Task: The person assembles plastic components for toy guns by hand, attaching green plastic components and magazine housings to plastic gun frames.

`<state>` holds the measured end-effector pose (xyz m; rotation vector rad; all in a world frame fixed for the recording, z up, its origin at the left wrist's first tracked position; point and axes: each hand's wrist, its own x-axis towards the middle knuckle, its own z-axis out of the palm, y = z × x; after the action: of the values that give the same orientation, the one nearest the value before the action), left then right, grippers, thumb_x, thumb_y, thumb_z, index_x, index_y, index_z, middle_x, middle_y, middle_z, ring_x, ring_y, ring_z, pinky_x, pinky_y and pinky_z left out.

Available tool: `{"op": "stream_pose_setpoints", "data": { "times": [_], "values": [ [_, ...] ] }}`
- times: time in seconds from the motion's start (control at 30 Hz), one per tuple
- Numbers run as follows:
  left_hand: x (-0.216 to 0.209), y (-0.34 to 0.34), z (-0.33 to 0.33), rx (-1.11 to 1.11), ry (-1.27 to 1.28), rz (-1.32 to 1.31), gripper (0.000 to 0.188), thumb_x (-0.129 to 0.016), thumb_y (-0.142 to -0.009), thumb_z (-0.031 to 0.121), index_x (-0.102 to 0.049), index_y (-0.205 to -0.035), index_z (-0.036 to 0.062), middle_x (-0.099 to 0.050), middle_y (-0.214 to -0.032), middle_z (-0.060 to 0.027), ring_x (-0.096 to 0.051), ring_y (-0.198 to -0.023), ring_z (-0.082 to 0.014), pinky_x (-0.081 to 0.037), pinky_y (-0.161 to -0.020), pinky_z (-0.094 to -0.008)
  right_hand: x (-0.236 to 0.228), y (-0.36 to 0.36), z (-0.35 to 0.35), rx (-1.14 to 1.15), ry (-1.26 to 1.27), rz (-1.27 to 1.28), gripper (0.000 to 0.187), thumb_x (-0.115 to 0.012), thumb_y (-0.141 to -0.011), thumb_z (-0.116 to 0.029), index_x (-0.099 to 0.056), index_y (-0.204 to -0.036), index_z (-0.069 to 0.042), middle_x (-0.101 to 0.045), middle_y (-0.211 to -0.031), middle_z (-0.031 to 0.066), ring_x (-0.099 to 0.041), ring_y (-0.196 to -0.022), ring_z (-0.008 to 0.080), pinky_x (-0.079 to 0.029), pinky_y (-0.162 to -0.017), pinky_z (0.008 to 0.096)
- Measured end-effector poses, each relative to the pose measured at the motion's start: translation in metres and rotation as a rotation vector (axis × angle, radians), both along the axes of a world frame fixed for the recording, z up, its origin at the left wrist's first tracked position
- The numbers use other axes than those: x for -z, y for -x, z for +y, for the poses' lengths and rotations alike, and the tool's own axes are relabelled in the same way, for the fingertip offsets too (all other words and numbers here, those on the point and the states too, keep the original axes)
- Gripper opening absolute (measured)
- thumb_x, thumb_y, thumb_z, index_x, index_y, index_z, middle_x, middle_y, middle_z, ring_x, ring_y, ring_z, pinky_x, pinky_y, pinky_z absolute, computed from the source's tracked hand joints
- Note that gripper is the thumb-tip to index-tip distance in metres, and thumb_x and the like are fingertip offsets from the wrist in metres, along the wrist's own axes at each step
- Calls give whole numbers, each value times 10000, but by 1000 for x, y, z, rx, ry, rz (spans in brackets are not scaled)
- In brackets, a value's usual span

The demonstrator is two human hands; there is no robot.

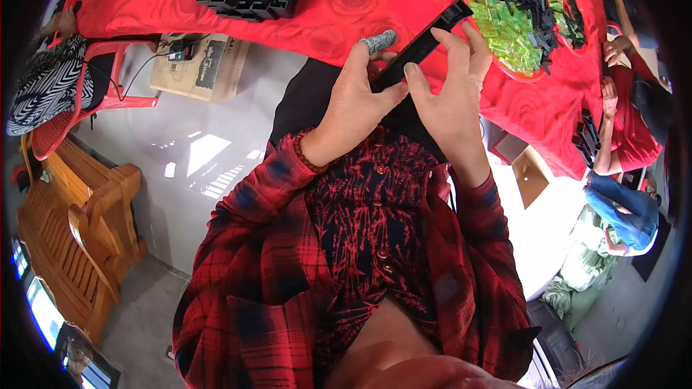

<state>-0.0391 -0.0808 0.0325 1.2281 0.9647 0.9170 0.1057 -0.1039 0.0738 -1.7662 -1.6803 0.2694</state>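
With the left hand point(355, 94), pinching the lower end of a long black bar point(424, 45) between thumb and fingers; with the right hand point(453, 86), pinching farther up by thumb and index. Slanted between the 2 sets of fingertips. Could slip down from them if pressed unevenly, or knock the green pieces point(508, 29) right of the right fingertips if swung wide.

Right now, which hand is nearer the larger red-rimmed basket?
Right: the right hand is just left of the basket; the left hand is farther left.
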Motion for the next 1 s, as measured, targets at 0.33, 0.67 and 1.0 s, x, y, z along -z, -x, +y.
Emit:
{"op": "stream_pose_setpoints", "data": {
  "times": [0.33, 0.67, 1.0],
  "values": [
    [-6, 4, -11, 242, 352, -437, 440, -622, -862, -17, -512, -1288, -6, -583, -1165, -59, -587, -1074, -145, -451, -964, -290, -7, 10, -19, 37, 22, 252, 517, -628, -807, 26, -519, -1305, -59, -335, -1400, 232, -434, -1251, 378, -417, -1006, 416],
    [6, 3, -9, 243, 423, -465, 235, -492, -973, 93, -578, -1169, -2, -641, -1034, -12, -598, -954, -78, -468, -837, -225, -8, 15, -30, -61, -65, 227, 431, -607, -817, 74, -602, -1223, -70, -386, -1379, 195, -486, -1215, 327, -418, -1014, 395],
    [7, -4, -16, 153, 201, -321, 198, -561, -1012, 207, -631, -1034, 22, -542, -809, 68, -467, -733, -21, -407, -638, -220, 6, 17, -27, 14, -162, 574, 482, -633, -900, -20, -432, -1333, 49, -538, -1251, 163, -573, -1083, 222, -495, -899, 331]
  ]
}}
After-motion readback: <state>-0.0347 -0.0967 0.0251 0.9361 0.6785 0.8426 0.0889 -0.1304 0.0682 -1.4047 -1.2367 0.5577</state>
